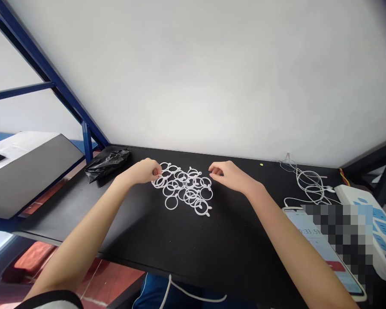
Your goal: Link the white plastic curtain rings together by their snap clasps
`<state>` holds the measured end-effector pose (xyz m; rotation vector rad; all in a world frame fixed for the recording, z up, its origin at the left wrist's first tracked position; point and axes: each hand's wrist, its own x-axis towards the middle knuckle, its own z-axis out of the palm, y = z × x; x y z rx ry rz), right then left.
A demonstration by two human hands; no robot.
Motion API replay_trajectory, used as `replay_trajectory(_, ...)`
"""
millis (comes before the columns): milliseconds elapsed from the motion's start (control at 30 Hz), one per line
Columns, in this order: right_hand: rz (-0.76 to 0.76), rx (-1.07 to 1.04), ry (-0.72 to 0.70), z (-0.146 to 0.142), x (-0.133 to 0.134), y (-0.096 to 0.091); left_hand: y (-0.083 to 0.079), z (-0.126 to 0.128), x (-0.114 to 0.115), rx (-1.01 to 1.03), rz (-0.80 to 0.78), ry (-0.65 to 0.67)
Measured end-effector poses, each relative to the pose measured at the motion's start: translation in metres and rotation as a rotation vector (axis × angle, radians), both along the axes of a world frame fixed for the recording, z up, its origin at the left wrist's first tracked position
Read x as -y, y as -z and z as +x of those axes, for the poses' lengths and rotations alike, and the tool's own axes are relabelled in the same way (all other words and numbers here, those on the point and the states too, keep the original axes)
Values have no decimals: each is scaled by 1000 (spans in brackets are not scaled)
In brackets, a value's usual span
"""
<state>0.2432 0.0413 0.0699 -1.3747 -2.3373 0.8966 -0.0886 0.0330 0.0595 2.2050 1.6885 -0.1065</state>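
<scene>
White plastic curtain rings [171, 202], each a thin hoop with a small eyelet, lie in a loose, overlapping pile on the black table [180, 244]. At the pile's left edge is my left hand [147, 171], its fingers loosely curled and the thumb a little apart. Its fingertips are over or against the outermost rings; contact is hard to tell. My right hand [227, 174] hovers just off the pile's right side, fingers bent and a gap showing between thumb and fingers. No ring shows in it.
A crumpled black plastic bag [107, 165] lies at the back left. On the right are a tangled white cable [309, 182], a phone [321, 244] partly behind my right forearm, and a white power strip [357, 195]. A blue metal frame [64, 94] rises at left; a pale wall stands behind.
</scene>
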Motion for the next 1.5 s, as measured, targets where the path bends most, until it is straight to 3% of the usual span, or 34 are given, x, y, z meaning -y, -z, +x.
replay_trajectory(233, -4, 13, -22, -1, 0, 3, 21, 7, 3, -48, -6, -108)
replay_trajectory(433, -10, 16, -21, -1, 0, 3, -1, -1, 2, -12, -53, -34)
replay_trajectory(567, -17, 15, -18, -2, 1, 2, -8, 6, -10, -63, 93, -9)
replay_trajectory(900, -17, 19, -21, -2, 2, 1, 23, 24, -22, -96, 112, -56)
replay_trajectory(1167, -20, 5, -12, -3, 2, -1, 14, 12, -19, 186, -34, -1)
replay_trajectory(1333, -20, -8, -9, -3, 2, -2, 18, 7, -19, 564, -160, 11)
replay_trajectory(1500, -21, -24, -10, -3, 1, -1, 13, 18, -15, 693, -79, 71)
